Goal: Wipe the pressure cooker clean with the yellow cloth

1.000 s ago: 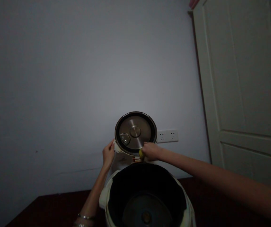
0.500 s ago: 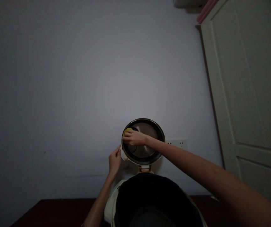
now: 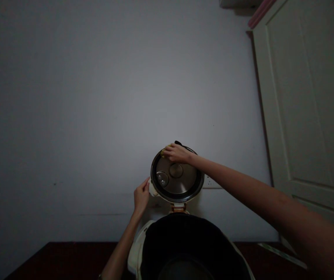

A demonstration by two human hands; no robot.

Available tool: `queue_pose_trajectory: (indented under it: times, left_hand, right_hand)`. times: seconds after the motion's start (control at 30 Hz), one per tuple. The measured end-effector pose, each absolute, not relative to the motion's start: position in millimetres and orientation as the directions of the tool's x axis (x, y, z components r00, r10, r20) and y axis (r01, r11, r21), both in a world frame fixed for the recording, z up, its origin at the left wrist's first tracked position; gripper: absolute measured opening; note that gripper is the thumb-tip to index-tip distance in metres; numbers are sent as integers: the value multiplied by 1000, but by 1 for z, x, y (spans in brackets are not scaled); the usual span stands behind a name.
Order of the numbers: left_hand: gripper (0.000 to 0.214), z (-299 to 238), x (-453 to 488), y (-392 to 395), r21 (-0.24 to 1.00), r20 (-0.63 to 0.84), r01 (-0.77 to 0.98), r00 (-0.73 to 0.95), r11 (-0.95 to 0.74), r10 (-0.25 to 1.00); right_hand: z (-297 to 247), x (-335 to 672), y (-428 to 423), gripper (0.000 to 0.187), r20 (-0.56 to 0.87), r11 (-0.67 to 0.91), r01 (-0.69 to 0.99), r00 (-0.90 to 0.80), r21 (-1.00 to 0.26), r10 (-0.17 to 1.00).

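An electric cooker with a dark inner pot (image 3: 181,241) stands before me, its round lid (image 3: 180,186) tipped up on the rear hinge. The lid's metal inner face is toward me, with small valves at its lower left. My right hand (image 3: 177,153) is closed on a yellow cloth (image 3: 163,153), mostly hidden by the fingers, and presses it to the lid's upper left rim. On the left, my left hand (image 3: 141,196) pinches the pale tab (image 3: 152,188) at the lid's edge.
The cooker sits on a dark red table (image 3: 76,258) against a pale wall (image 3: 111,97). Behind my right forearm is a wall socket (image 3: 212,182). A flat strip (image 3: 283,256) lies on the table at right, near a white door (image 3: 309,116).
My right hand has moved up and to the right along the lid's rim with the yellow cloth, uncovering the valves and round centre. My left hand stays at the lid's edge.
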State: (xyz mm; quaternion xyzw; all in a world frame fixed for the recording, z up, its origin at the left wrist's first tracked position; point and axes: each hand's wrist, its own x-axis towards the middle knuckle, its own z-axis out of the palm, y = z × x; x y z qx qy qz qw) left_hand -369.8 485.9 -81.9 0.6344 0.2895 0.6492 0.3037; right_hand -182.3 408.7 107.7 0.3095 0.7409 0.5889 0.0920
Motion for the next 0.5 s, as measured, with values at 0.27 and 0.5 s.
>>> queue_pose_trajectory:
  times: [0.27,0.5]
  left_hand:
    - [33,-83,-370,488,752,659,7,-15,-659,752]
    - [33,-85,-370,490,732,681,42,-3,-680,732]
  right_hand:
    - [93,-141,374,33,517,-92,713,-407,695,754]
    - [38,-126,353,29,572,-252,852,-66,458,817]
